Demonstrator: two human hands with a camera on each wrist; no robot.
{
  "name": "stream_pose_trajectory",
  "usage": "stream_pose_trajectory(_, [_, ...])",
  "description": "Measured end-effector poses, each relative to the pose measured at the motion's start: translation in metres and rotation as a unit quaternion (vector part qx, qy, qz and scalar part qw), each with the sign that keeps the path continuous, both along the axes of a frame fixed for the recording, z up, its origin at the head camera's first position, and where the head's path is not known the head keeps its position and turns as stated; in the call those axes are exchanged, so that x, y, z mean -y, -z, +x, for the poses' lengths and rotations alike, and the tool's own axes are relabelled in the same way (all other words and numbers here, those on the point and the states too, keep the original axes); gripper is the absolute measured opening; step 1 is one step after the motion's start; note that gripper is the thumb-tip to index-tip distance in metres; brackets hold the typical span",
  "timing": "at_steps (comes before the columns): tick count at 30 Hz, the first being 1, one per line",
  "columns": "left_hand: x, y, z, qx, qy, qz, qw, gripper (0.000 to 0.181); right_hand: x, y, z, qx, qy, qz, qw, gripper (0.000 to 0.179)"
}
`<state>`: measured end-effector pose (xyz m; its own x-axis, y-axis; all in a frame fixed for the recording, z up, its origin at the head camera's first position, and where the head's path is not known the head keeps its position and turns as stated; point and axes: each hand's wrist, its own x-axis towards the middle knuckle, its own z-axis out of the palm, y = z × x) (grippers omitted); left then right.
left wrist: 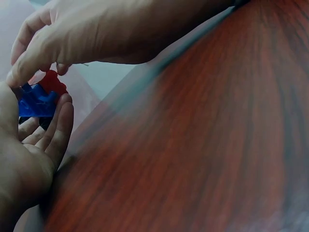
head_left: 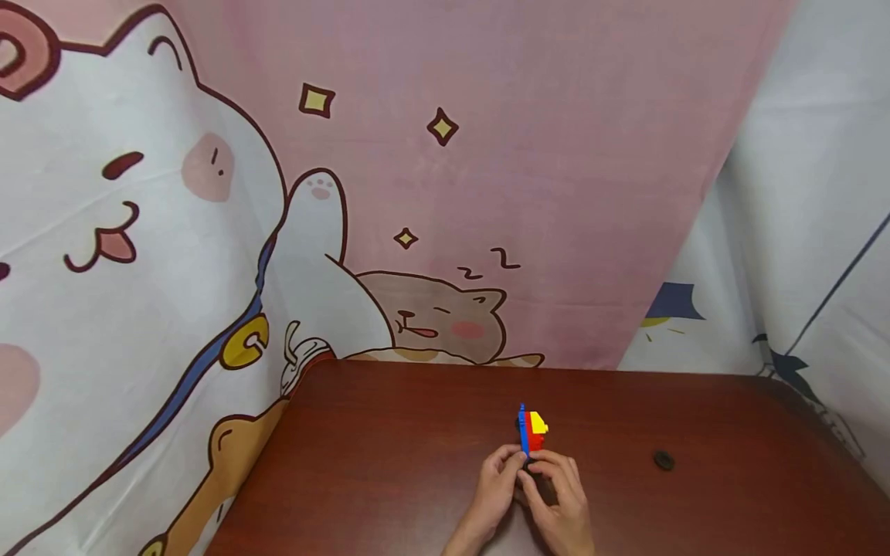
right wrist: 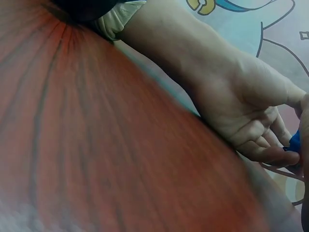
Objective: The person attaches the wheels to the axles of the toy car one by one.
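Note:
A small toy vehicle built of blue, red and yellow plastic bricks [head_left: 532, 430] stands up from between both hands over the brown table. My left hand [head_left: 495, 486] grips its near end from the left, thumb and fingers bent round it. From the other side my right hand [head_left: 559, 494] pinches the same near end, where a dark piece shows between the fingertips. In the left wrist view the blue underside [left wrist: 36, 101] shows above the left fingers, with black round parts below it and red behind. Only a bit of blue [right wrist: 294, 141] appears in the right wrist view, at the left fingertips.
A black toy wheel [head_left: 664, 461] lies on the table [head_left: 389, 471] to the right of the hands. Behind the table's far edge hangs a pink and white cloth [head_left: 570, 193] printed with cartoon cats, which also runs along the left side.

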<state>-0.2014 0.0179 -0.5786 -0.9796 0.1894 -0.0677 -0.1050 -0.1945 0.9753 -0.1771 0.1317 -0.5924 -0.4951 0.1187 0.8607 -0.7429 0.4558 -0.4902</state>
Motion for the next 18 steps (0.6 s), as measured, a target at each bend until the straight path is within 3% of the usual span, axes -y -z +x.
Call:
stream_pose_trajectory(5, [-0.0005,-0.0001,-0.0013,0.002,-0.020,-0.011,0.9997,0.027,-0.0021,0.0019,-0.0023,0.002,-0.004,0.022,0.9998,0.017])
stream_pose_trajectory(10, [0.0002,-0.0004,-0.0026,0.004,-0.014,-0.010,0.9998,0.028,-0.0016,0.0012,-0.0029,0.003,0.004,0.023,0.9997,0.015])
stream_pose_trajectory(15, [0.0021,-0.0007,-0.0030,0.006,-0.006,-0.016,0.9998,0.028,-0.0001,-0.0023,-0.0004,0.013,0.017,0.016,0.9996,0.031])
stream_pose_trajectory(18, [0.0031,0.0003,-0.0030,0.007,-0.001,-0.014,0.9999,0.028,0.0013,-0.0044,0.0003,0.001,0.011,0.014,0.9998,0.028])
